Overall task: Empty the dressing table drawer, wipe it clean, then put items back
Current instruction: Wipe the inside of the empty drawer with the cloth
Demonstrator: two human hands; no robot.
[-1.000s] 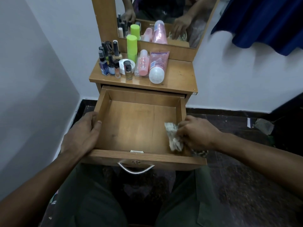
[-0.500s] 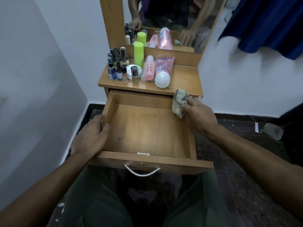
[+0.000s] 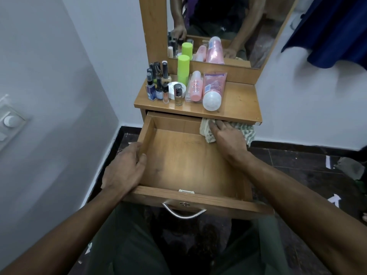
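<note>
The wooden drawer [image 3: 184, 161] is pulled out and holds nothing inside. My right hand [image 3: 228, 138] presses a pale patterned cloth [image 3: 206, 129] against the drawer's far right corner, just under the table top; part of the cloth hangs out over the right side. My left hand [image 3: 125, 167] grips the drawer's left wall near the front. On the table top [image 3: 238, 100] stand the cosmetics: several small dark bottles [image 3: 156, 86], a green can [image 3: 183, 69], a white jar [image 3: 175, 89], a pink bottle [image 3: 196, 87] and a pink tube [image 3: 213, 89].
A mirror [image 3: 228, 26] rises behind the table top. White walls close in on the left and behind. A dark blue cloth [image 3: 333, 30] hangs at the upper right. My legs sit under the drawer's metal handle [image 3: 183, 212]. Dark floor with scraps lies to the right.
My right hand has carried the cloth from the drawer's near right side along the right wall to the far right corner. The left hand has stayed on the left wall.
</note>
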